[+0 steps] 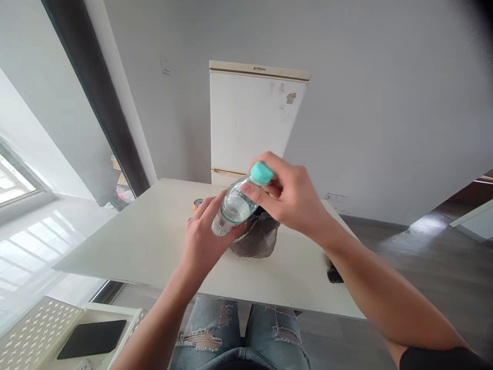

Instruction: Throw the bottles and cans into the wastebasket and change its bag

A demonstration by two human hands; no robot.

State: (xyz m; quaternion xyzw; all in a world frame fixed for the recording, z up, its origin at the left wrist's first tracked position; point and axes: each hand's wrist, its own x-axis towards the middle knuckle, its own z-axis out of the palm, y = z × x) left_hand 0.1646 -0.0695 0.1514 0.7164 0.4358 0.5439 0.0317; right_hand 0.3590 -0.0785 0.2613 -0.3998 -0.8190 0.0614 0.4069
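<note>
A clear plastic bottle (235, 205) with a teal cap (262, 173) is held tilted above the table, its cap end up and to the right. My left hand (204, 226) wraps the lower part, near the label. Around the neck, just under the cap, my right hand (287, 190) grips with thumb and fingers. Some liquid seems to be inside the bottle. Behind and below it sits a dark grey plastic bag (256, 239), partly hidden by the bottle and both hands.
The white table (154, 231) spreads beneath my hands. A small can (197, 203) stands beyond my left hand. Near my right forearm lies a dark object (334, 272), partly covered. A white refrigerator (250, 118) stands behind the table. At lower left, a basket (42, 324) holds a black flat item (92, 339).
</note>
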